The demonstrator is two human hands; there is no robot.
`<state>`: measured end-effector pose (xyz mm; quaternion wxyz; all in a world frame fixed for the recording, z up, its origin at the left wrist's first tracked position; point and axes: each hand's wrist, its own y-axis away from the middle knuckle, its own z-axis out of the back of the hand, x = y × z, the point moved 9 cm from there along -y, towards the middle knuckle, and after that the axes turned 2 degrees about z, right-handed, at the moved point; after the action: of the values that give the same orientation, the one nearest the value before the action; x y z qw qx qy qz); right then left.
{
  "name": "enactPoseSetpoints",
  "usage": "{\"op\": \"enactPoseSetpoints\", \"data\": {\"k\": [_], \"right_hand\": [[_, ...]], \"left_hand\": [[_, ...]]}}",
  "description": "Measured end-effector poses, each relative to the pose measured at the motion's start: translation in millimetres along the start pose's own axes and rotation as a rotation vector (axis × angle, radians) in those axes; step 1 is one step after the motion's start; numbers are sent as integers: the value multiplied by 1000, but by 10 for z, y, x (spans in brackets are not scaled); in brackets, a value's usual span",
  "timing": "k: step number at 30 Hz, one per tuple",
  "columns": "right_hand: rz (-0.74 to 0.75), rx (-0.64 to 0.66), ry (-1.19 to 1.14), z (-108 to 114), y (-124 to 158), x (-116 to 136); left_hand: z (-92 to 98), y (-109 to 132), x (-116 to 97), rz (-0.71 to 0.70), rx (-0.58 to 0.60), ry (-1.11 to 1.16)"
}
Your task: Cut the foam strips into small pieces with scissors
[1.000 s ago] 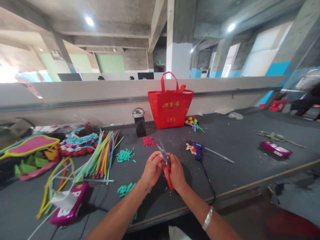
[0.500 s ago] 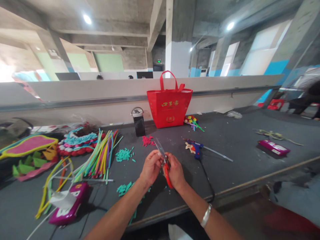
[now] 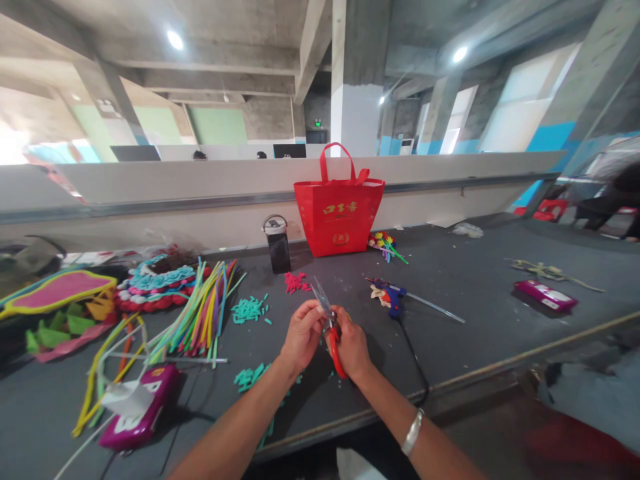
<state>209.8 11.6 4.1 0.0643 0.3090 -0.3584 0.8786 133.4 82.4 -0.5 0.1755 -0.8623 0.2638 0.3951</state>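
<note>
My right hand (image 3: 351, 341) is closed round the red handles of a pair of scissors (image 3: 336, 357), whose blades point away from me and stand slightly apart. Close beside the blades, my left hand (image 3: 304, 333) is pinched; whatever its fingertips hold is too small to make out. Left of my hands lies a heap of short turquoise pieces (image 3: 249, 309), with another turquoise heap (image 3: 250, 377) nearer me, partly behind my left forearm. A small pile of pink pieces (image 3: 297, 283) sits just beyond the hands.
A red bag (image 3: 340, 217) and a black bottle (image 3: 278, 247) stand at the back. Fuzzy craft stems (image 3: 200, 313) and a purple power strip (image 3: 143, 407) lie left. To the right are a blue glue gun (image 3: 395, 301) with its cord and another purple box (image 3: 545, 295).
The scissor blades have parted slightly. Both hands stay in nearly the same place.
</note>
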Motion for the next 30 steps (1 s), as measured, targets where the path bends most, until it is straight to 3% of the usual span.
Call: {"op": "enactPoseSetpoints", "data": {"k": [30], "right_hand": [[-23, 76, -7, -35, -29, 48]], "left_hand": [[3, 13, -45, -14, -23, -61]]}}
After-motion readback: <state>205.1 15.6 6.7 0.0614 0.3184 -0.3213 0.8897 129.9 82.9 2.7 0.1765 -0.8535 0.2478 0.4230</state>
